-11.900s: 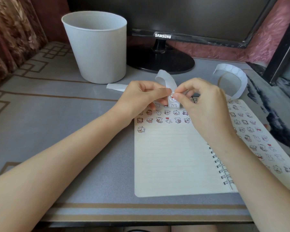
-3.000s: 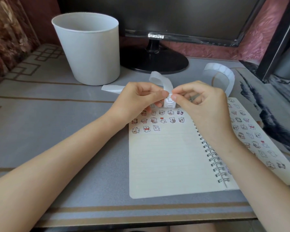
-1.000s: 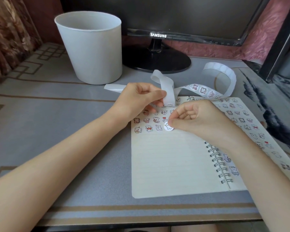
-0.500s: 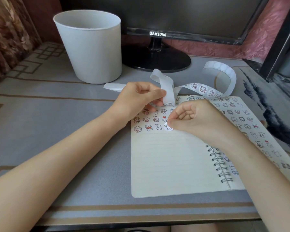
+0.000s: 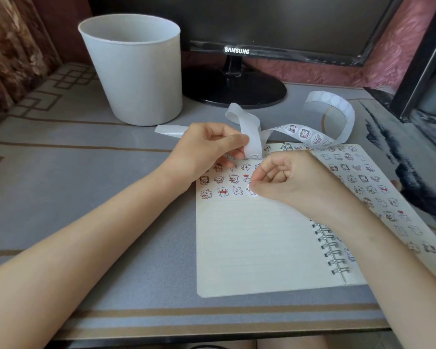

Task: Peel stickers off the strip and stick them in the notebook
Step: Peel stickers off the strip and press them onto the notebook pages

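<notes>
White sticker (image 5: 251, 192), pinched in the curled fingers of your right hand (image 5: 296, 181), touches the left page of the notebook (image 5: 249, 248) at the end of the third row. Just above, your left hand (image 5: 207, 149) pinches the strip (image 5: 252, 137), which loops back toward the monitor (image 5: 237, 89).

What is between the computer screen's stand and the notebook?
The curly sticker strip lies between the monitor stand and the notebook, in the head view.

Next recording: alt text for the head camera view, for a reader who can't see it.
The right hand holds a round sticker to the left page of an open spiral notebook, beside a row of stickers, while the left hand pinches the sticker strip. A white bin and monitor stand behind.
</notes>
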